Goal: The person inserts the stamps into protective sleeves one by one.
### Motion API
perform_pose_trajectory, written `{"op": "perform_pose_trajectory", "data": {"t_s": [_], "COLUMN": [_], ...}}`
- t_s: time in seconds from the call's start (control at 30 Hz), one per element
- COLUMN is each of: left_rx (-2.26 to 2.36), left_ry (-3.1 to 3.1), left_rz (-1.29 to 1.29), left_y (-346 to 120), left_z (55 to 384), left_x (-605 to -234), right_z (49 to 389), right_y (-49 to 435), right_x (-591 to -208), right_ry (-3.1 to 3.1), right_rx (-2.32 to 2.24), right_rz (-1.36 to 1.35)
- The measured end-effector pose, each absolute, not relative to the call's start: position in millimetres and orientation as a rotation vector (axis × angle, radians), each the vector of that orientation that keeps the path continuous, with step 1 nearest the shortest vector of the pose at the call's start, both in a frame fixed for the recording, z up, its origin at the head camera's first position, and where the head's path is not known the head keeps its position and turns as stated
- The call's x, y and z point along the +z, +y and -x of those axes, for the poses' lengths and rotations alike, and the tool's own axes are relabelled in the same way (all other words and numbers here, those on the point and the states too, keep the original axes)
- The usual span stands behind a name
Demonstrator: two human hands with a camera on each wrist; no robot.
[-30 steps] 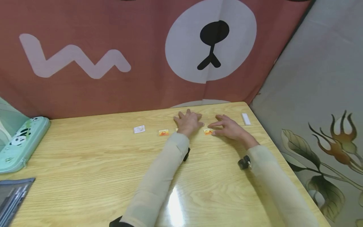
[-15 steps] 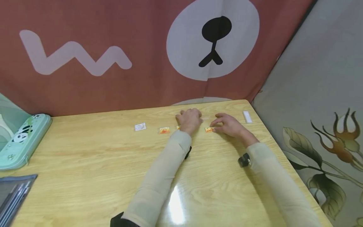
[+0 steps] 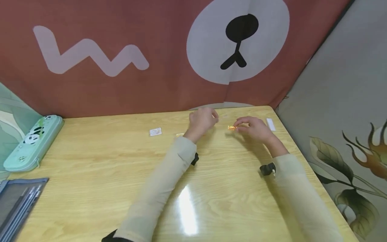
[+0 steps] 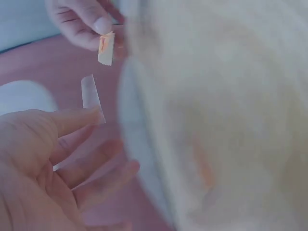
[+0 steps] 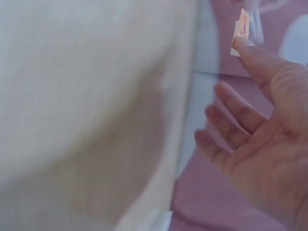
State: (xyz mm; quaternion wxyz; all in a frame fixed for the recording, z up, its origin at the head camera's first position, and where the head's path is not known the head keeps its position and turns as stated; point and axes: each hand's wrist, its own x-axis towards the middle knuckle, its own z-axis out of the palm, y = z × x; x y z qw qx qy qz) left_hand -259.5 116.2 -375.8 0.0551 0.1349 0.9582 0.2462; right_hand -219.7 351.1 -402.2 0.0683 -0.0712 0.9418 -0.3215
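My right hand [image 3: 252, 128] pinches a small orange and white postage stamp [image 4: 106, 47] between thumb and finger, held up over the table. Its perforated edge shows in both wrist views. In my left hand [image 3: 203, 120], thumb and forefinger pinch a small clear plastic piece [image 4: 90, 94], while the other fingers spread loosely. The two hands face each other near the back of the table. A whitish stamp [image 3: 155, 131] lies to their left. Beside my left wrist, another stamp [image 3: 179, 134] is partly hidden by the arm.
A white rectangular block [image 3: 270, 124] lies at the table's back right corner. On the left are a green panda pencil case [image 3: 34, 143] and a mesh-like pouch [image 3: 25, 201] of pens. A brown bear-print cloth [image 3: 166, 67] hangs behind the wooden table [image 3: 90, 188].
My right hand has lifted the orange stamp off the table. My left hand has risen from the tabletop, now pinching the clear plastic piece. The head view has shifted slightly.
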Motion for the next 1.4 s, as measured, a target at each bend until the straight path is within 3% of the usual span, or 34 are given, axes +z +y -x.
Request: {"op": "perform_pose_trajectory", "data": {"t_s": [0.27, 0.63, 0.9, 1.4], "left_rx": [1.012, 1.501, 1.725, 1.909], "left_ry": [2.780, 2.483, 2.299, 2.052], "left_rz": [-0.482, -0.373, -0.284, -0.203], "left_y": [42.9, -28.6, -41.4, -41.5], "left_z": [239.4, 222.2, 222.7, 222.0], "left_x": [-343.2, -365.5, -375.0, -380.9], "right_z": [214.9, 216.5, 230.4, 226.0], "right_y": [317.2, 259.9, 226.5, 213.2], "right_x": [-377.3, -365.4, -377.3, -382.2], "right_ry": [2.800, 2.646, 2.480, 2.327], "right_rx": [-1.223, -1.475, -1.720, -1.813], "right_rz": [0.215, 0.260, 0.243, 0.224]}}
